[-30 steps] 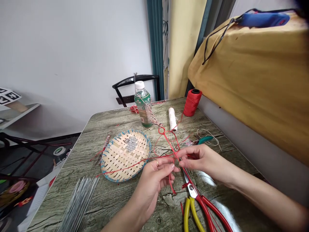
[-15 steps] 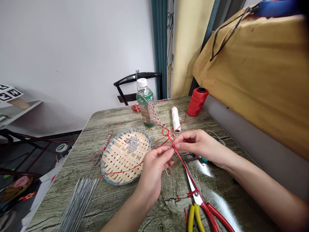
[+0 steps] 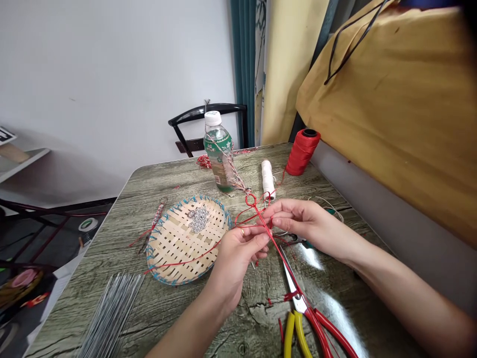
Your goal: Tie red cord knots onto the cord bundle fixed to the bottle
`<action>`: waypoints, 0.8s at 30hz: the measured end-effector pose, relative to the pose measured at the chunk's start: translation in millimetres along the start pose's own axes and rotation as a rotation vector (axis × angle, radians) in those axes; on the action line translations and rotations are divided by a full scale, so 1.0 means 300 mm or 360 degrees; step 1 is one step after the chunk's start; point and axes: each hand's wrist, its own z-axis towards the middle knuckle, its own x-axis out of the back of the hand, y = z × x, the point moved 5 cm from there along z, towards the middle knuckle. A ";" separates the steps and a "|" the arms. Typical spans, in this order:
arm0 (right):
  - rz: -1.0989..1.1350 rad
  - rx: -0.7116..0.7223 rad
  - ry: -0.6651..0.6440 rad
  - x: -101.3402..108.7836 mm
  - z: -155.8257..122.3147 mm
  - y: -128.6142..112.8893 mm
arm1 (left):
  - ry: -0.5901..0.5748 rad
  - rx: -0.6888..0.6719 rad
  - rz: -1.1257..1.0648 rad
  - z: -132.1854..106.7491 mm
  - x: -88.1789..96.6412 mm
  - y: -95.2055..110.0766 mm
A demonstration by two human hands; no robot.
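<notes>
My left hand (image 3: 234,258) and my right hand (image 3: 301,222) meet over the table's middle, both pinched on thin red cord (image 3: 257,215). The cord forms a small loop (image 3: 250,200) just beyond my fingertips and is tied to a braided string running up to a plastic bottle (image 3: 218,152). One red strand trails left across a woven bamboo tray (image 3: 175,248). Another strand runs down toward red-handled scissors (image 3: 309,308) near the front edge.
The bamboo tray holds a cluster of small metal rings (image 3: 198,219). A red thread spool (image 3: 302,152) and a white spool (image 3: 267,178) stand behind my hands. Yellow-handled pliers (image 3: 292,334) lie beside the scissors. A bundle of metal wires (image 3: 108,318) lies front left. A black chair (image 3: 201,117) stands behind the table.
Both hands have moved away from me, from above the scissors to just below the cord's loop, still pinching the red cord.
</notes>
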 end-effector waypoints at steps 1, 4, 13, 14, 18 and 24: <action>0.0051 -0.0022 0.0001 -0.006 0.003 0.009 | -0.0082 0.0027 -0.0018 0.001 -0.008 -0.005; 0.0083 -0.0046 0.0082 -0.004 0.011 0.022 | -0.0282 0.0077 -0.0042 0.003 -0.022 -0.013; 0.0230 -0.0458 0.0044 -0.018 -0.045 0.083 | -0.0310 -0.0012 -0.0050 -0.002 -0.020 -0.001; 0.0311 -0.0485 -0.0124 -0.041 -0.056 0.094 | -0.0316 -0.0006 -0.0042 -0.003 -0.021 -0.001; 0.0398 -0.0449 -0.0401 -0.076 -0.090 0.128 | -0.0277 -0.0022 -0.0037 -0.003 -0.012 0.002; 0.0242 -0.0386 -0.0109 -0.020 -0.115 0.144 | -0.0219 -0.0019 -0.0026 -0.007 -0.004 -0.011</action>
